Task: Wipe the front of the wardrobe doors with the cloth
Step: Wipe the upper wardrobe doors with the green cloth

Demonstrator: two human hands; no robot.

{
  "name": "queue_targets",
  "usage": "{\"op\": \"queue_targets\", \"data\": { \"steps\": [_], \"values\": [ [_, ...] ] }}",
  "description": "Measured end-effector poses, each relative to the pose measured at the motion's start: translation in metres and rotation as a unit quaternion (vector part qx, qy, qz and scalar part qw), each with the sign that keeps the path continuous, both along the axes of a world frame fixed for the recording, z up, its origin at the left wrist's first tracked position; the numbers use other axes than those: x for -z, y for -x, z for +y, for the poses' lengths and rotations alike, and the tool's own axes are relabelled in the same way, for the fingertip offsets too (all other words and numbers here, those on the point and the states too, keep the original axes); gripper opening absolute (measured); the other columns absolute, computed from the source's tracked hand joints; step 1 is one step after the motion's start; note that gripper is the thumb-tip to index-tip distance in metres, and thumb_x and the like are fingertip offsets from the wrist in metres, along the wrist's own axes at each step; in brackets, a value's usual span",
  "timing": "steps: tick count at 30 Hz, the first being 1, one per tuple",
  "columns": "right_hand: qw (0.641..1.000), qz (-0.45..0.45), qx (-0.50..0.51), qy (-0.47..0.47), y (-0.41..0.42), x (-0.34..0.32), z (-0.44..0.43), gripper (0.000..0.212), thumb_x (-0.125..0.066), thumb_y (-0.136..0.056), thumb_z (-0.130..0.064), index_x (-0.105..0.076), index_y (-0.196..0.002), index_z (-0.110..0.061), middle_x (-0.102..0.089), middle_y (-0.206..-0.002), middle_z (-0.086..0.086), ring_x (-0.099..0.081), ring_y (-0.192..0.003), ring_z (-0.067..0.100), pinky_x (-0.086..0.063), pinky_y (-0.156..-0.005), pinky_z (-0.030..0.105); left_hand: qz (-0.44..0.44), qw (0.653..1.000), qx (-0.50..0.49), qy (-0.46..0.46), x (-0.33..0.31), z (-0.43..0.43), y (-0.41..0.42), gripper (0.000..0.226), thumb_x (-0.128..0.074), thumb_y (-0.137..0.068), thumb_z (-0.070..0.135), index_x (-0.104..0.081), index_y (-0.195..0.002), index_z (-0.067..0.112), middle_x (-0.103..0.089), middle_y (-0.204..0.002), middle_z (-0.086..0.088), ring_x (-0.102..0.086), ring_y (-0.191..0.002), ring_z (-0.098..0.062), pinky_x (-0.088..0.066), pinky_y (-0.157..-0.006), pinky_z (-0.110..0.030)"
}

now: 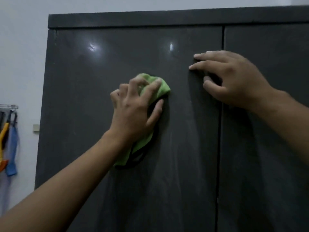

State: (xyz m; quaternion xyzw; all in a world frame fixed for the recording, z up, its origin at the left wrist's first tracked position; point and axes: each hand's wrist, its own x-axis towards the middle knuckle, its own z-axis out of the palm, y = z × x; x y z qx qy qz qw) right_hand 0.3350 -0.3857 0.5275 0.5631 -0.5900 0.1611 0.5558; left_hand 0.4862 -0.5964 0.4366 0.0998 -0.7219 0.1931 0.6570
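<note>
Pressing bunched green cloth (161,88) on glossy dark door (93,101) | left hand (133,113) grip clutching cloth | right hand (234,81) flat, released

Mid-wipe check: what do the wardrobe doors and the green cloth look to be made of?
The wardrobe doors look like dark grey, smooth, glossy panels, likely laminated or lacquered board: sharp light glints and pale smears show on them. The cloth is soft green fabric with a black edge, probably microfibre: it bunches and folds under the left hand.
</note>
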Motion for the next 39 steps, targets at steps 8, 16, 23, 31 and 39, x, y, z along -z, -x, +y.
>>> {"op": "queue_targets", "data": {
  "steps": [8,16,23,31,39],
  "values": [
    [0.999,0.002,0.031,-0.028,0.034,0.028,0.052,0.052,-0.044,-0.086,-0.037,-0.055,-0.137,-0.030,-0.044,-0.152,-0.004,-0.035,-0.143,0.020,-0.027,-0.118,0.046,0.045,0.998,0.019,-0.048,0.008,-0.006,-0.003,0.029,-0.049,-0.096,0.039,-0.055,-0.124,0.037,-0.046,-0.123,0.000,-0.042,-0.107,-0.024,-0.019,-0.086,-0.036],
    [0.998,-0.059,-0.030,0.002,0.047,0.035,0.058,0.055,-0.054,-0.090,-0.025,-0.046,-0.145,-0.019,-0.035,-0.156,0.000,-0.026,-0.146,0.017,-0.015,-0.114,0.025,0.146,0.977,0.057,-0.145,-0.061,0.070,0.064,0.042,-0.042,-0.100,0.038,-0.046,-0.139,0.026,-0.037,-0.140,-0.012,-0.037,-0.119,-0.031,-0.025,-0.103,-0.046],
    [0.999,-0.046,-0.004,0.009,0.053,0.041,0.049,0.065,-0.043,-0.088,-0.039,-0.035,-0.151,-0.026,-0.025,-0.162,-0.004,-0.014,-0.151,0.014,-0.005,-0.124,0.038,-0.026,0.999,-0.016,0.034,-0.009,0.067,0.056,0.047,-0.035,-0.103,0.040,-0.038,-0.150,0.034,-0.039,-0.149,-0.002,-0.038,-0.128,-0.022,-0.022,-0.100,-0.041],
    [0.995,-0.081,-0.064,-0.006,0.052,0.037,0.052,0.057,-0.050,-0.093,-0.029,-0.042,-0.149,-0.026,-0.029,-0.161,-0.006,-0.012,-0.151,0.009,-0.001,-0.125,0.037,0.140,0.986,0.010,-0.092,-0.068,0.048,0.046,0.052,-0.045,-0.092,0.024,-0.050,-0.142,0.038,-0.049,-0.141,0.006,-0.044,-0.126,-0.018,-0.023,-0.089,-0.036],
    [0.992,-0.092,-0.086,0.011,0.050,0.040,0.048,0.066,-0.041,-0.082,-0.039,-0.045,-0.146,-0.025,-0.032,-0.159,-0.005,-0.014,-0.150,0.008,0.002,-0.124,0.036,0.129,0.988,-0.012,-0.085,-0.135,0.090,0.083,0.054,-0.037,-0.095,0.031,-0.042,-0.149,0.025,-0.046,-0.145,-0.007,-0.042,-0.128,-0.031,-0.038,-0.103,-0.044]
  ]
}}
